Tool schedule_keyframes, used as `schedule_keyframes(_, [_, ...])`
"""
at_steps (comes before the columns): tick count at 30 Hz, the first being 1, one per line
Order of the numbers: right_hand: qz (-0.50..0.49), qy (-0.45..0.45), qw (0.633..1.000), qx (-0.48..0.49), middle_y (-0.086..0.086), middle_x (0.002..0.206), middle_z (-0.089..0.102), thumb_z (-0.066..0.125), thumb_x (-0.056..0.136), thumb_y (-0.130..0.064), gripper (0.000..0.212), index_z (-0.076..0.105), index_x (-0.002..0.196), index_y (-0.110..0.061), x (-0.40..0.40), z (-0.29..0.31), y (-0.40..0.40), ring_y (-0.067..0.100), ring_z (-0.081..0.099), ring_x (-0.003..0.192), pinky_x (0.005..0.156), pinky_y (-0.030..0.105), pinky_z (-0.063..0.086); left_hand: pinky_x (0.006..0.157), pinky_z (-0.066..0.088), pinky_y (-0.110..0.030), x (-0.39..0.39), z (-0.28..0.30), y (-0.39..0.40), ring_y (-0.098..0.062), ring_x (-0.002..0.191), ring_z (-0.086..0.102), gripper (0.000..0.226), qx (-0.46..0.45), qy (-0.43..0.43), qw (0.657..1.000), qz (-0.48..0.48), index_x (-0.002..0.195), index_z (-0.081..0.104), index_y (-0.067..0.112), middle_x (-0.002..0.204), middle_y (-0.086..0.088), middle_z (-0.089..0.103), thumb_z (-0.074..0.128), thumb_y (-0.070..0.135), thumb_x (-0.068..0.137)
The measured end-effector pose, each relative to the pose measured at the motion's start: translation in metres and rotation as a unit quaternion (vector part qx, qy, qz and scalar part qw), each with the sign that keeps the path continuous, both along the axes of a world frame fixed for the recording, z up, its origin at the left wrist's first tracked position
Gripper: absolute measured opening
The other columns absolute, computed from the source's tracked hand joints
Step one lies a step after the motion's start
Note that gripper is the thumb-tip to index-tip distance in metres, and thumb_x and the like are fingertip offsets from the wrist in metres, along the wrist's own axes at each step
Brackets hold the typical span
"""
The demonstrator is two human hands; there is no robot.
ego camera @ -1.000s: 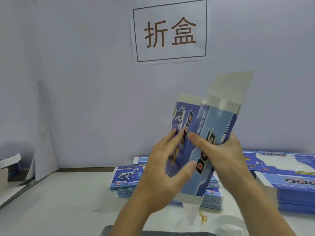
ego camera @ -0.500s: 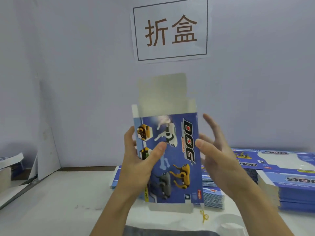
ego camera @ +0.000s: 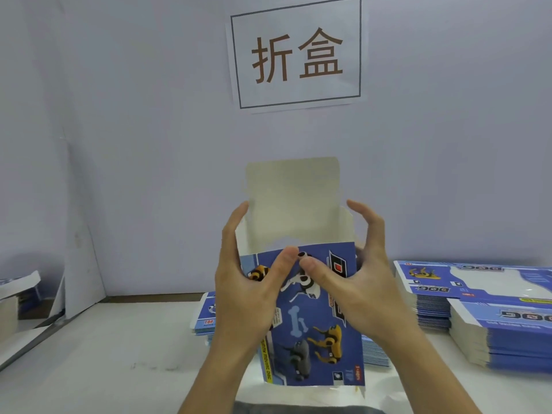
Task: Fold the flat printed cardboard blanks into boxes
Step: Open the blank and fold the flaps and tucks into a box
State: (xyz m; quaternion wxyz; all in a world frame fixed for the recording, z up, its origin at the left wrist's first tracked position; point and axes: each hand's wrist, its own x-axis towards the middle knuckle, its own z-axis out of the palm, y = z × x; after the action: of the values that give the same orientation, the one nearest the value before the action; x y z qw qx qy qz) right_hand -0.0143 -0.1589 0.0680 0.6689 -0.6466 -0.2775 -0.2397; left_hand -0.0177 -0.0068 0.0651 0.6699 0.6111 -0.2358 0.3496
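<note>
I hold a blue printed box (ego camera: 313, 330) upright in front of me, opened into a tube, its dog-picture face toward me. Its plain top flap (ego camera: 294, 195) stands straight up and the two side flaps are raised. My left hand (ego camera: 245, 291) grips the box's left side, thumb on the front face, fingertips at the left flap. My right hand (ego camera: 355, 288) grips the right side, thumb meeting the left thumb near the top edge, fingers curled by the right flap. A stack of flat blanks (ego camera: 206, 318) lies on the table behind the box.
More stacks of flat blue blanks (ego camera: 484, 309) fill the right side of the white table (ego camera: 104, 354). A paper sign with two characters (ego camera: 297, 53) hangs on the wall ahead. A white box edge (ego camera: 18, 285) shows at far left.
The box turned from edge-on to its front face toward me and opened up. My right hand, which had been off it, closed on the right side; both thumbs moved up near the top edge.
</note>
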Motion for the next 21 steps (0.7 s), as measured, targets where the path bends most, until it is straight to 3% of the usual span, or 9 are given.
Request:
schedule_keyframes(3, [0.0,0.018,0.999,0.037,0.013,0.112,0.069,0.083,0.064,-0.029,0.077,0.042,0.128,-0.044,0.002,-0.001,0.002,0.023,0.077,0.078,0.056,0.027,0.06,0.076,0.063,-0.038,0.002,-0.003,-0.003,-0.029,0.112,0.067,0.059,-0.014,0.005,1.0,-0.012,0.128,0.055,0.044,0.132,-0.003,0.061,0.074,0.044,0.073])
schedule_keyframes(5, [0.005,0.025,0.999,0.042,0.012,0.108,0.071,0.082,0.064,-0.033,0.066,0.051,0.122,-0.044,0.004,-0.003,0.002,0.024,0.077,0.078,0.056,0.029,0.06,0.079,0.06,-0.027,0.002,-0.003,-0.004,-0.017,0.115,0.064,0.049,0.008,0.006,1.0,0.03,0.119,0.064,0.039,0.13,0.0,0.06,0.072,0.048,0.072])
schedule_keyframes(7, [0.002,0.022,0.999,0.029,0.006,0.093,0.075,0.079,0.069,-0.034,0.051,0.059,0.115,-0.036,0.003,-0.003,0.002,0.021,0.076,0.075,0.055,0.026,0.059,0.071,0.054,-0.01,0.003,-0.002,-0.003,-0.005,0.11,0.062,0.037,0.029,0.005,0.997,0.075,0.106,0.069,0.035,0.122,0.003,0.057,0.071,0.048,0.071])
schedule_keyframes(10, [-0.02,0.002,1.0,-0.011,-0.004,0.076,0.073,0.072,0.082,-0.042,0.033,0.061,0.108,-0.024,0.0,-0.001,0.003,0.017,0.071,0.065,0.053,0.021,0.053,0.063,0.052,-0.007,0.005,-0.001,0.001,-0.001,0.104,0.061,0.034,0.037,0.027,0.995,0.087,0.092,0.069,0.027,0.116,0.005,0.051,0.07,0.052,0.068])
schedule_keyframes(12, [-0.013,-0.008,0.999,-0.031,0.008,0.079,0.067,0.061,0.092,-0.059,0.035,0.062,0.102,-0.025,-0.002,0.001,0.004,0.031,0.065,0.071,0.06,0.03,0.051,0.063,0.048,-0.005,0.006,-0.001,-0.001,0.006,0.097,0.061,0.036,0.025,0.035,0.995,0.089,0.088,0.069,0.023,0.115,0.001,0.051,0.063,0.055,0.074])
schedule_keyframes(14, [-0.021,-0.012,0.999,-0.042,0.002,0.092,0.067,0.046,0.089,-0.066,0.04,0.064,0.096,-0.031,-0.003,0.005,0.006,0.022,0.062,0.084,0.07,0.014,0.046,0.059,0.047,-0.006,0.005,-0.001,-0.003,0.007,0.085,0.063,0.038,-0.027,0.04,0.997,0.062,0.085,0.069,0.017,0.113,-0.004,0.053,0.049,0.049,0.091])
schedule_keyframes(16, [-0.04,-0.009,0.999,-0.026,0.011,0.089,0.064,0.047,0.094,-0.052,0.029,0.065,0.093,-0.029,-0.001,0.006,0.008,0.03,0.057,0.083,0.059,0.006,0.04,0.066,0.05,-0.014,0.005,-0.001,-0.005,0.002,0.085,0.064,0.037,-0.045,0.031,0.997,0.062,0.08,0.069,0.016,0.11,-0.007,0.056,0.047,0.033,0.104])
schedule_keyframes(18, [-0.051,0.017,0.999,0.002,0.017,0.087,0.06,0.051,0.101,-0.024,0.01,0.061,0.1,-0.027,0.002,0.004,0.009,0.042,0.052,0.084,0.051,0.011,0.041,0.067,0.054,-0.033,0.004,-0.002,-0.004,-0.016,0.088,0.065,0.023,-0.058,0.038,0.996,0.052,0.086,0.068,0.024,0.109,-0.001,0.059,0.046,0.028,0.093])
schedule_keyframes(21, [-0.049,0.047,0.997,0.035,0.0,0.097,0.069,0.049,0.1,-0.012,0.042,0.046,0.129,-0.043,0.009,-0.003,0.007,0.037,0.057,0.083,0.051,0.014,0.048,0.059,0.056,-0.041,0.0,0.001,-0.003,-0.027,0.083,0.066,0.038,-0.099,0.065,0.993,-0.017,0.12,0.05,0.049,0.106,0.012,0.062,0.05,0.026,0.09])
